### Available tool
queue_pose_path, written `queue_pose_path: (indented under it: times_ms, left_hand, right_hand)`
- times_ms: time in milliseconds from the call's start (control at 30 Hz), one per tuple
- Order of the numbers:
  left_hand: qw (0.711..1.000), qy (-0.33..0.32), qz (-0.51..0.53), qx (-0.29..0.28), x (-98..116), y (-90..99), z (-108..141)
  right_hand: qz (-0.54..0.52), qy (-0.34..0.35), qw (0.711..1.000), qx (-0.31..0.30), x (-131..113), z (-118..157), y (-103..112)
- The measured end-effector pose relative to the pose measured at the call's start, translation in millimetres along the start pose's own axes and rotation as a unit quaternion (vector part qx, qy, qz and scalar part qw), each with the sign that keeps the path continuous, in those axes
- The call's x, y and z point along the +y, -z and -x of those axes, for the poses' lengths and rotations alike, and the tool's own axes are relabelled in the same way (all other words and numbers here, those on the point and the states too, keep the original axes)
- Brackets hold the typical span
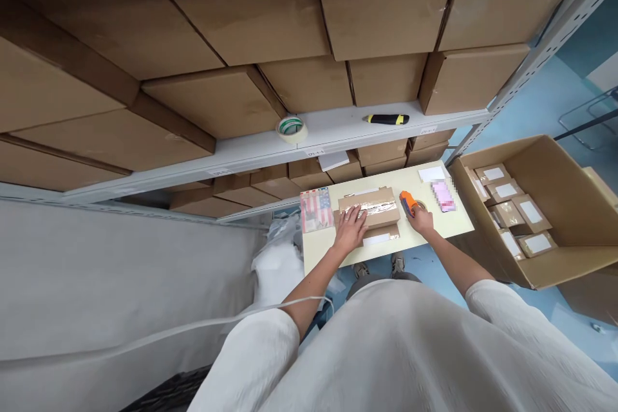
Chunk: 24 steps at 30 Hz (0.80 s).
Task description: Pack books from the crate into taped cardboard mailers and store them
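On a small cream table lies a brown cardboard box with shiny clear tape along its top. My left hand rests on the box's left part with its fingers spread. To the right of the box, my right hand is wrapped round an orange tape dispenser, just apart from the box. Another piece of cardboard with a white label shows beneath the box's near side.
A flag-patterned item lies at the table's left, a pink item at its right. A big open carton holds several labelled parcels. The shelf ahead bears boxes, a tape roll and a cutter.
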State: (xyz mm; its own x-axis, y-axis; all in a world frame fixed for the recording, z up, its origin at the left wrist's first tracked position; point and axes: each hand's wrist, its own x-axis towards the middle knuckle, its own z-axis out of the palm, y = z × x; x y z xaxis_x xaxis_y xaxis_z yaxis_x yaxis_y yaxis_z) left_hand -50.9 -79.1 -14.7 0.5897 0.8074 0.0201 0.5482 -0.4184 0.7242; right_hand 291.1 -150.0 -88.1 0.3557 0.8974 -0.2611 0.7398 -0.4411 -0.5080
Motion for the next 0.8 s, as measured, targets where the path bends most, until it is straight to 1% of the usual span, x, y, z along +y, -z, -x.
queue_pose_path:
  times_ms: [100,200,267,333,400,500,567,633,700,767,800]
  left_hand:
    - [1.0,0.005,-0.006,-0.006,1.7,1.8,-0.5]
    - [1.0,0.007,-0.018,-0.014,1.3,2.6,-0.8]
    - [1.0,0.004,-0.023,-0.014,-0.2,2.4,-0.8]
    - [0.999,-0.003,-0.037,-0.012,-2.2,1.8,-0.6]
    - [0.997,-0.014,-0.07,-0.014,-3.9,1.5,-0.5]
    - [0.989,-0.033,-0.143,-0.021,-5.5,1.4,-0.6]
    - [0.983,-0.043,-0.176,-0.021,-6.0,1.3,-1.0]
    - [0.981,-0.048,-0.186,-0.016,-6.2,0.6,-1.3]
    - [0.982,-0.05,-0.183,-0.009,-6.5,-0.5,-1.7]
    - [0.983,-0.05,-0.174,-0.005,-6.7,-1.5,-2.1]
    - [0.984,-0.049,-0.169,-0.005,-6.9,-1.7,-2.4]
  right_hand:
    - [0.021,-0.011,0.999,-0.027,1.0,-1.1,-5.0]
    - [0.003,-0.015,0.999,-0.04,-1.0,-0.7,-5.3]
    - [-0.013,-0.017,0.999,-0.043,-3.9,1.3,-1.5]
    - [-0.005,-0.022,0.999,-0.044,-8.1,3.4,7.0]
    - [0.016,-0.026,0.999,-0.028,-13.1,3.8,21.1]
    - [0.006,-0.05,0.999,0.019,-21.5,-2.8,53.4]
    - [-0.056,-0.062,0.996,0.042,-28.9,-12.1,80.0]
    - [-0.158,-0.043,0.985,0.046,-40.2,-23.1,106.0]
    - [-0.267,0.008,0.963,0.026,-57.0,-33.0,126.1]
    - [-0.346,0.061,0.936,-0.028,-78.9,-39.7,136.3]
    - [-0.37,0.081,0.923,-0.065,-90.8,-41.5,137.1]
